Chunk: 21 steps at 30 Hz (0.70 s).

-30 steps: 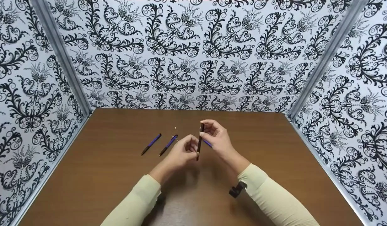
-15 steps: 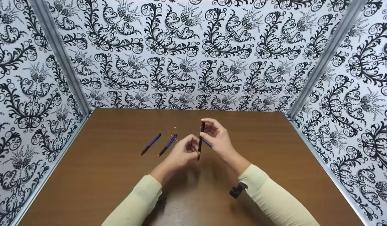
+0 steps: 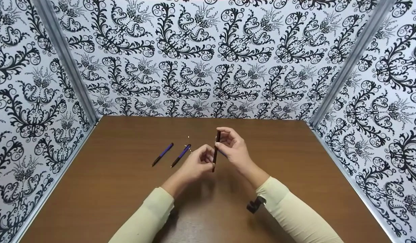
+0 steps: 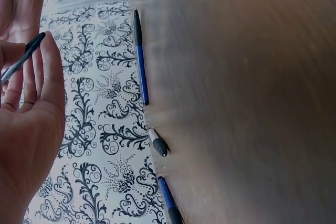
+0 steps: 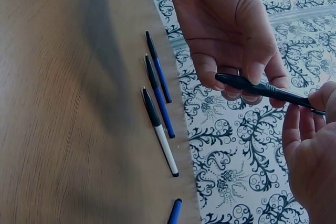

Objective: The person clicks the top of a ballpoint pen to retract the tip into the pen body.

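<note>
A dark pen point(image 3: 215, 153) is held nearly upright between both hands in the head view. My left hand point(image 3: 196, 164) pinches its lower end, while my right hand point(image 3: 235, 150) grips the upper part with thumb and fingertips. From the right wrist, the left thumb lies near the pen's tapered tip, and the right fingers hold the clip end. Two blue pens with black grips, one outer point(image 3: 162, 154) and one inner point(image 3: 181, 156), lie left of the left hand. Another blue pen point(image 3: 222, 153) is mostly hidden behind the right hand. A white-barrelled pen point(image 5: 161, 135) shows in the right wrist view.
The brown table point(image 3: 127, 202) runs back to a patterned wall point(image 3: 208, 60), with similar side panels and grey metal posts point(image 3: 67, 64) at the corners. A black device point(image 3: 255, 204) is worn at the right sleeve. A tiny pale speck point(image 3: 188, 137) lies beyond the inner blue pen.
</note>
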Motion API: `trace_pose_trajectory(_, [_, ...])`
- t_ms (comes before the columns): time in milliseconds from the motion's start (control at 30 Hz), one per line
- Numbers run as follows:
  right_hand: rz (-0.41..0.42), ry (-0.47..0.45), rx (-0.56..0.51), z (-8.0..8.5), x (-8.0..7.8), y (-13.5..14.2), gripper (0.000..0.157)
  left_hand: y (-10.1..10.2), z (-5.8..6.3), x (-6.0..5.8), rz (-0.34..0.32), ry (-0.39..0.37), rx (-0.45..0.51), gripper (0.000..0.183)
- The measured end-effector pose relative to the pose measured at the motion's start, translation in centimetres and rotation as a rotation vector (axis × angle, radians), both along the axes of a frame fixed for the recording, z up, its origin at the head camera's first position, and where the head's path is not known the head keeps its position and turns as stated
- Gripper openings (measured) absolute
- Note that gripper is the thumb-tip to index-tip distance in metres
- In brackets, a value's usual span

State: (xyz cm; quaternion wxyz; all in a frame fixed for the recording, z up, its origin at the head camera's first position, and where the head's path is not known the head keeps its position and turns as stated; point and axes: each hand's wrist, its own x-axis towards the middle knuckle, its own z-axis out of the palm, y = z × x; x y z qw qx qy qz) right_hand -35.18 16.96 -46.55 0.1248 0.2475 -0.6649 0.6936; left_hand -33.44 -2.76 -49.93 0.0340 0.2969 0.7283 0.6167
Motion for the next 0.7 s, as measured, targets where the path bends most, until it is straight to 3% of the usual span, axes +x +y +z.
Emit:
trace_pose_trajectory(400, [-0.020, -0.006, 0.052, -0.3, 0.0, 0.3, 0.050, -0.3, -0.2, -0.1, 0.031, -0.002, -0.043, 0.031])
trace_pose_trajectory(700, [-0.034, 0.012, 0.130, -0.6, -0.3, 0.6, 0.060, -1.0, -0.1, -0.4, 0.035, -0.001, -0.049, 0.031])
